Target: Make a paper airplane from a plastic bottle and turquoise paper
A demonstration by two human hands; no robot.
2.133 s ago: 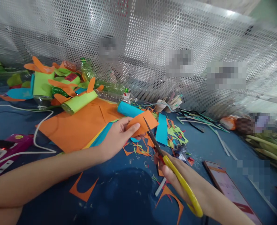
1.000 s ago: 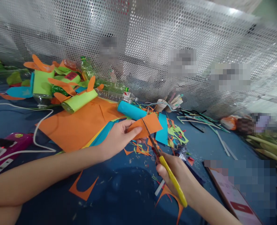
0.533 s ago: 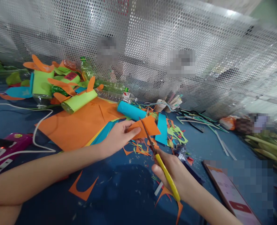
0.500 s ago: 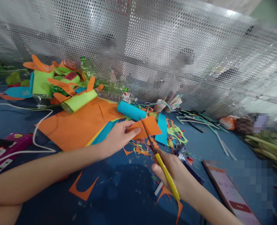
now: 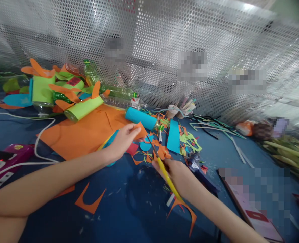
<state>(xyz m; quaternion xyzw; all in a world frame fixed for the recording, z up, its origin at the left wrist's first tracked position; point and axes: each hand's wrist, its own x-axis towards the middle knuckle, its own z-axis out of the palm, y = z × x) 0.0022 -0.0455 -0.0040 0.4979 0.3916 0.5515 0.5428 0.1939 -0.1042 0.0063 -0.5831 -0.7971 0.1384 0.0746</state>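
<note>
Between the thumb and fingers of my left hand [image 5: 121, 140] is a piece of orange paper [image 5: 141, 131]. My right hand [image 5: 176, 172] grips yellow-handled scissors [image 5: 166, 174], whose blades point up and left, with the tips at the paper's lower right corner. Whether the blades are parted I cannot make out. Beyond the hands lies a plastic bottle wrapped in blue paper [image 5: 141, 117], with a blue paper strip [image 5: 173, 136] to its right. Orange and green paper scraps [image 5: 162, 152] are scattered under the blades. Left of my left hand spreads a large orange sheet [image 5: 73, 136].
Paper-covered bottles [image 5: 43, 89] crowd the back left. A purple glue gun or similar device [image 5: 14, 155] and a white cable [image 5: 35, 148] lie at left. Pen cups [image 5: 173, 111] stand by the perforated metal screen [image 5: 154, 44]. A phone [image 5: 250, 206] rests at right.
The orange piece in my left hand shows much smaller now and has shifted left. The scissors and my right hand have moved left and slightly down, uncovering blue and red scraps.
</note>
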